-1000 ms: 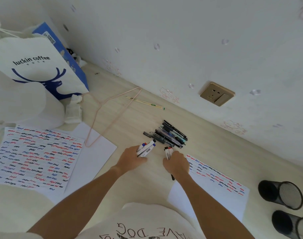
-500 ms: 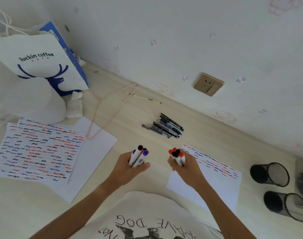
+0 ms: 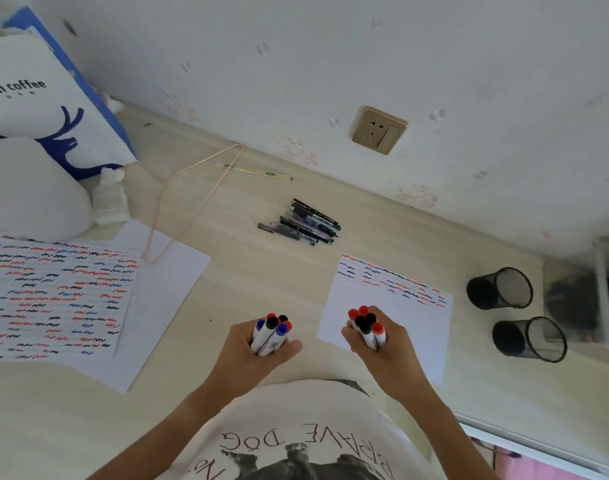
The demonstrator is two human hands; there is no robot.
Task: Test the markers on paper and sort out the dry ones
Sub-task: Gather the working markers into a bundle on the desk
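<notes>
- Left hand (image 3: 249, 355) grips a marker bundle (image 3: 271, 332); right hand (image 3: 382, 344) grips another bundle (image 3: 367, 325).
- Loose pens (image 3: 301, 223) lie beyond; two mesh cups (image 3: 516, 313) stand right of the test sheet (image 3: 400, 306).

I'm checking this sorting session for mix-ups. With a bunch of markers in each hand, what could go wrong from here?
1. The left hand and right hand each grip a mixed-colour bundle of markers; nothing visibly marks which are tested, so the bundles could get confused.
2. A full grip may let one marker slip onto the desk.
3. The two mesh cups look identical, so dry and good markers could be swapped.
</notes>
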